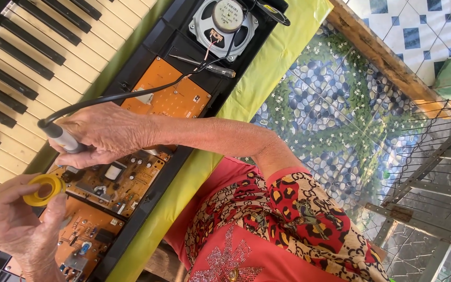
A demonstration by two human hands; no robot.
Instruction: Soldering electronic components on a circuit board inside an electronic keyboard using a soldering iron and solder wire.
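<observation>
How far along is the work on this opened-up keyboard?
Done: the keyboard has its case open, with the orange circuit boards and the speaker laid bare.
In hand: the right hand grips a soldering iron over the middle board, and the left hand pinches a yellow solder spool close by.
Left: the case is not yet closed. Which joints are finished cannot be seen.

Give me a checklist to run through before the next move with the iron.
1. Right hand grip on iron: ok, closed round the handle.
2. Left hand holding yellow spool: ok.
3. Iron tip placed on middle board: cannot tell, the hand hides it.
4. Cord clear of the work: not ok, it crosses the top board.
5. Solder drawn from the spool: cannot tell.
</observation>
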